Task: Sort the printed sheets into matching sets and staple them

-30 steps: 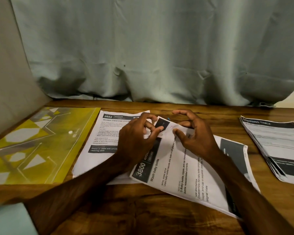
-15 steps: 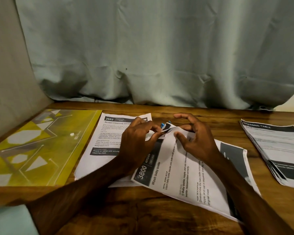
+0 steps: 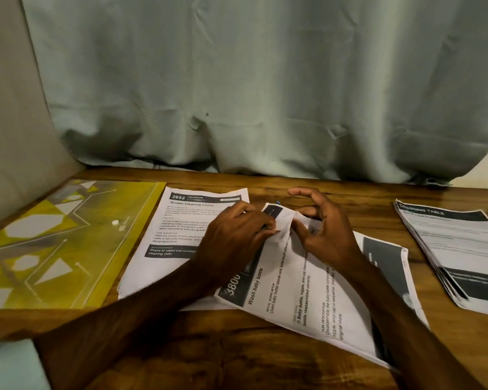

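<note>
A set of printed sheets headed "3800 Wash baby bottle" (image 3: 307, 294) lies turned sideways on the wooden table (image 3: 265, 358). Its top corner (image 3: 276, 218) is lifted and bent over. My left hand (image 3: 234, 235) pinches that corner from the left. My right hand (image 3: 324, 229) pinches the same corner from the right with thumb and index, its other fingers curled above. Something small and blue (image 3: 278, 203) peeks out behind the corner. A sheet headed "2652 Screen Cleaning" (image 3: 181, 226) lies flat under my left wrist. No stapler is clearly in view.
A yellow patterned plastic folder (image 3: 62, 243) lies at the left. A stack of printed sheets headed "Dressing Table" (image 3: 459, 249) lies at the right. A grey-green curtain (image 3: 251, 94) hangs along the table's far edge.
The corner of the "Wash baby bottle" set has been bent further up between my two hands. The view has tilted slightly; both hands stay at the same corner.
</note>
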Demonstrator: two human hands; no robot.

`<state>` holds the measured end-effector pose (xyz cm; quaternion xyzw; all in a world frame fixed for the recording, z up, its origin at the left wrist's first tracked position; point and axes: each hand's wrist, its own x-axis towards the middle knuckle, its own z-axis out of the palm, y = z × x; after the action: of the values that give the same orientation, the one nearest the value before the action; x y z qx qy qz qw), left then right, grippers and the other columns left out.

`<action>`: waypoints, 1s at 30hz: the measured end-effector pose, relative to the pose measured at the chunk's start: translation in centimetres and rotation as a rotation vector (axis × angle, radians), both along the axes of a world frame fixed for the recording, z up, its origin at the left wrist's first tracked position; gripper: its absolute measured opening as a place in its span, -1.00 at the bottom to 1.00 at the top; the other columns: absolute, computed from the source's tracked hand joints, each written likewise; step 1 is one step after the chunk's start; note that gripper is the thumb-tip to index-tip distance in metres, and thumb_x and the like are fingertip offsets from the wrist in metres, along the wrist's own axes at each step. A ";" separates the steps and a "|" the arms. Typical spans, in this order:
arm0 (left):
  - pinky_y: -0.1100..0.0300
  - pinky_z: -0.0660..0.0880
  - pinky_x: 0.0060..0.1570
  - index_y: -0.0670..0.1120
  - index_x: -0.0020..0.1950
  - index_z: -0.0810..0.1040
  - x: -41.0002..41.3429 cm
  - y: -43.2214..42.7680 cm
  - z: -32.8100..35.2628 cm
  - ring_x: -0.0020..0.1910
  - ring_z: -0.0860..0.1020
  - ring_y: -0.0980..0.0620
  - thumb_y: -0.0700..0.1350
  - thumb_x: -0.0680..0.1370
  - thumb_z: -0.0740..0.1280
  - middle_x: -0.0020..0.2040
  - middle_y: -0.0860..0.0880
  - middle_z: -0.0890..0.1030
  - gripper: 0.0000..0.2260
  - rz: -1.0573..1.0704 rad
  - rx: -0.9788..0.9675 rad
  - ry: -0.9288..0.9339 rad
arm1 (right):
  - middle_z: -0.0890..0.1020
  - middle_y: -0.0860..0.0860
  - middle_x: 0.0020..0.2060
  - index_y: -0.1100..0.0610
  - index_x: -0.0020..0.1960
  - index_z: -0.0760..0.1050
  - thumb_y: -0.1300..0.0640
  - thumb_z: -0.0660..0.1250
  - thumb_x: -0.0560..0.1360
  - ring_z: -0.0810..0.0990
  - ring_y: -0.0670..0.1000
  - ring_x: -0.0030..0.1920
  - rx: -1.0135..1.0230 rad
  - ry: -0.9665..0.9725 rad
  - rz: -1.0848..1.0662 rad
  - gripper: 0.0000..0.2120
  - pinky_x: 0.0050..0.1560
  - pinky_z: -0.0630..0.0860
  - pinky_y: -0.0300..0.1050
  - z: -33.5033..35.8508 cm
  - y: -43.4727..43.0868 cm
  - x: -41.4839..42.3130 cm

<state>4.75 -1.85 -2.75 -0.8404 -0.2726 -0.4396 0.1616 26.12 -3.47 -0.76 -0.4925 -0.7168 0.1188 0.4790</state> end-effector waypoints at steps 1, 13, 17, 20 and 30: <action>0.16 0.53 -0.02 -0.09 0.04 0.64 0.0 0.0 0.0 -0.01 0.61 -0.02 0.01 0.62 0.28 -0.02 -0.05 0.70 -0.78 0.006 -0.001 0.013 | 0.62 -0.24 0.21 -0.19 0.33 0.42 0.27 0.57 0.43 0.65 -0.25 0.12 0.007 0.003 -0.001 -0.37 0.12 0.66 -0.08 0.1 -0.1 0.0; -0.06 0.62 0.11 -0.21 0.21 0.64 0.3 -0.6 0.7 0.07 0.68 -0.15 0.12 0.72 0.05 0.10 -0.16 0.71 -0.50 -0.026 -0.198 -0.051 | 0.64 -0.22 0.20 -0.20 0.35 0.42 0.22 0.57 0.43 0.67 -0.21 0.09 0.015 -0.030 0.020 -0.38 0.21 0.60 0.20 0.0 -0.2 -0.1; 0.04 0.55 0.17 -0.19 0.18 0.66 0.3 -0.6 0.4 0.11 0.67 -0.13 -0.02 0.59 0.23 0.11 -0.15 0.70 -0.65 -0.039 -0.159 -0.009 | 0.70 -0.15 0.12 -0.11 0.36 0.44 0.23 0.57 0.43 0.69 -0.20 0.08 0.016 0.004 0.040 -0.40 0.16 0.62 0.22 -0.1 -0.1 0.2; 0.16 0.48 0.20 -0.14 0.20 0.66 0.4 -0.6 0.3 0.15 0.64 -0.08 -0.03 0.60 0.21 0.16 -0.11 0.69 -0.67 -0.041 -0.183 -0.009 | 0.69 -0.24 0.12 -0.15 0.37 0.43 0.19 0.57 0.43 0.68 -0.20 0.08 0.019 -0.015 0.033 -0.39 0.24 0.50 0.36 -0.3 0.1 0.3; 0.11 0.53 0.17 -0.11 0.13 0.68 0.7 0.0 -0.3 0.18 0.60 -0.08 -0.06 0.63 0.26 0.18 -0.08 0.66 -0.76 0.008 -0.152 -0.109 | 0.68 -0.25 0.13 -0.17 0.36 0.44 0.14 0.55 0.44 0.68 -0.16 0.11 0.005 -0.035 0.057 -0.43 0.23 0.49 0.39 -0.6 0.3 0.6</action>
<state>5.45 -1.87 -3.06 -0.8240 -0.3170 -0.4620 0.0842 26.72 -3.15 -1.34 -0.4724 -0.7393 0.1219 0.4641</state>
